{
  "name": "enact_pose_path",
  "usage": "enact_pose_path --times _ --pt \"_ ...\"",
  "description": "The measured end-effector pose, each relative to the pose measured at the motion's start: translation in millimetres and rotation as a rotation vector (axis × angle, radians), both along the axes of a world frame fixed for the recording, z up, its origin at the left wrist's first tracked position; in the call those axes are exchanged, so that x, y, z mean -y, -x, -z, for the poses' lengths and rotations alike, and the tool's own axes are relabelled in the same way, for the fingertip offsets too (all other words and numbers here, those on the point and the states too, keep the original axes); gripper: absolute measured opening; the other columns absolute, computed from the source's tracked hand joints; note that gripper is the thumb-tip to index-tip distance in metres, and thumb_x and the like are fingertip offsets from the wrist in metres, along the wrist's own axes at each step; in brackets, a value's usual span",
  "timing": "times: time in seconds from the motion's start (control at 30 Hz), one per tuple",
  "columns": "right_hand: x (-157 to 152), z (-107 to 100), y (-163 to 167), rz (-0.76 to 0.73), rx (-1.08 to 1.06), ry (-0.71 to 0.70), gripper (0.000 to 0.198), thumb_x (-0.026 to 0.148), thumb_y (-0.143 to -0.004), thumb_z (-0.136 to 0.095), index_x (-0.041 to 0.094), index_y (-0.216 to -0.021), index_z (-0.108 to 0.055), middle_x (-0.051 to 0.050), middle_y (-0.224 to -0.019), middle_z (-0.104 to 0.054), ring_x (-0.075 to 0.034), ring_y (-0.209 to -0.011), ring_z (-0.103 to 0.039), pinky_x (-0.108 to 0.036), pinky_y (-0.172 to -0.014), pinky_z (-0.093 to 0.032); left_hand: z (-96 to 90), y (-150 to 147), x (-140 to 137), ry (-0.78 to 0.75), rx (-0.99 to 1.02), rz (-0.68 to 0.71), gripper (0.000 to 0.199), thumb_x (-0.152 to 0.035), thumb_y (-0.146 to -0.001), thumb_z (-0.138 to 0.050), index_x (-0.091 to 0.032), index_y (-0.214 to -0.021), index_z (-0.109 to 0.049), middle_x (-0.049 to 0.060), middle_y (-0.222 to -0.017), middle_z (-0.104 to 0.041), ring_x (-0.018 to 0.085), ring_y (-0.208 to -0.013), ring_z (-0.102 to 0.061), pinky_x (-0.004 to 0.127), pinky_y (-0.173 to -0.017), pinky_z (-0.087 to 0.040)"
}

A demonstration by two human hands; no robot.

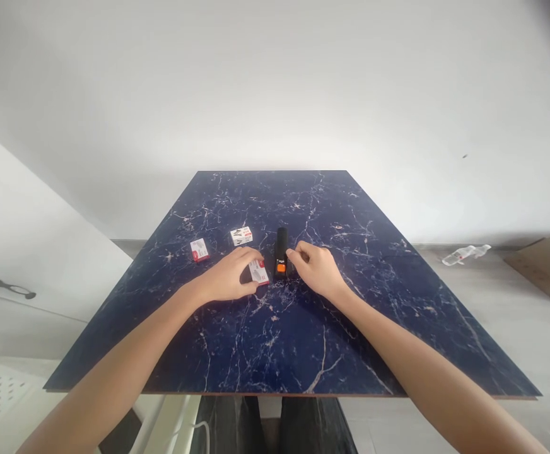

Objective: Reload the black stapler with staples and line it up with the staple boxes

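Marbled dark-blue tabletop [303,328], both my hands at its middle.
My left hand [230,277] curls loosely over a small red-and-white box [258,273]; my right hand [316,268], fingers bent, touches the black stapler [280,252] beside it. Two more small boxes [200,250] [241,236] lie left.

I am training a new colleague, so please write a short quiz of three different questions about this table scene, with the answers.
1. True or false: the left hand rests on a small box beside the black stapler.
2. How many small boxes lie on the dark marble table?
A. two
B. three
C. five
3. Fill in: the right hand is at the stapler's ____ side.

Key
1. True; its fingers are on the nearest box.
2. B; the other two, one red-edged and one white, lie untouched further left.
3. Right.
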State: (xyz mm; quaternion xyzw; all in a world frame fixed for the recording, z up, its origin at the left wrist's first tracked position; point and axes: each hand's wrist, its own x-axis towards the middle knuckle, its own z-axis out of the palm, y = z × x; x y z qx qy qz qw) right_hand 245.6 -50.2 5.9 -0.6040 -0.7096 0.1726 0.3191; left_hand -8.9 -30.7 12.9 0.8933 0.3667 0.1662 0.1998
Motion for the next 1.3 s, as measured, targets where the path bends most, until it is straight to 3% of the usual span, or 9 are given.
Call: enact_pose_path --times 0.07,0.13,0.27,0.4,0.73,1.07,1.3 --pt "-3 1 -1 -0.027 -0.014 0.042 0.024 0.043 -0.098 -0.046 0.022 -0.096 -0.058 0.001 -0.074 -0.065 -0.016 -0.065 -0.057 -0.027 -0.064 -0.038 4.5 0 -3 0.005 0.005 -0.016 0.061 -0.045 -0.082 -0.072 -0.026 -0.137 -0.054 0.013 -0.136 -0.058 0.034 -0.123 -0.057 0.048 -0.099 -0.050" --pt "-4 2 -2 -0.116 -0.015 0.083 0.029 0.040 -0.101 -0.042 0.020 -0.119 -0.053 0.000 -0.080 -0.068 -0.019 -0.072 -0.063 -0.028 -0.069 -0.040 7.5 -3 -1 0.030 0.000 -0.030 0.067 -0.048 -0.082 -0.074 -0.029 -0.143 -0.051 0.013 -0.135 -0.059 0.034 -0.122 -0.058 0.048 -0.098 -0.051" --pt "-2 1 -3 -0.315 0.067 0.114 0.044 0.042 -0.101 -0.045 0.019 -0.139 -0.043 -0.003 -0.089 -0.071 -0.021 -0.077 -0.066 -0.028 -0.070 -0.040 10.5 -13 5 0.079 0.035 -0.046 0.072 -0.042 -0.087 -0.072 -0.034 -0.152 -0.042 0.011 -0.134 -0.061 0.032 -0.120 -0.059 0.048 -0.097 -0.052" --pt "2 -2 -3 -0.380 0.155 0.098 0.041 0.043 -0.096 -0.055 0.019 -0.130 -0.048 -0.005 -0.096 -0.070 -0.021 -0.079 -0.065 -0.027 -0.067 -0.038 14.6 -20 7 0.049 0.097 -0.055 0.069 -0.036 -0.091 -0.068 -0.032 -0.154 -0.039 0.012 -0.140 -0.058 0.033 -0.133 -0.051 0.053 -0.105 -0.046" --pt "1 -9 -9 -0.432 0.191 0.166 0.029 0.036 -0.086 -0.067 0.021 -0.105 -0.052 -0.006 -0.096 -0.068 -0.021 -0.078 -0.064 -0.028 -0.066 -0.040 12.7 -23 9 0.013 0.104 -0.037 0.060 -0.034 -0.095 -0.064 -0.031 -0.151 -0.043 0.011 -0.149 -0.054 0.033 -0.140 -0.046 0.057 -0.113 -0.039" --pt "-2 -6 -12 -0.415 0.231 0.191 0.031 0.043 -0.084 -0.070 0.023 -0.092 -0.048 -0.002 -0.084 -0.066 -0.019 -0.070 -0.061 -0.028 -0.059 -0.037 13.5 -16 2 0.057 0.071 -0.069 0.067 -0.039 -0.091 -0.069 -0.032 -0.152 -0.042 0.011 -0.149 -0.054 0.034 -0.133 -0.054 0.051 -0.104 -0.049" --pt "-1 -4 -12 -0.411 0.223 0.169 0.030 0.043 -0.085 -0.070 0.023 -0.092 -0.049 -0.001 -0.084 -0.066 -0.019 -0.071 -0.061 -0.027 -0.059 -0.036 14.7 -15 4 0.044 0.027 -0.065 0.072 -0.046 -0.090 -0.068 -0.033 -0.155 -0.038 0.009 -0.151 -0.053 0.035 -0.134 -0.053 0.051 -0.106 -0.047"
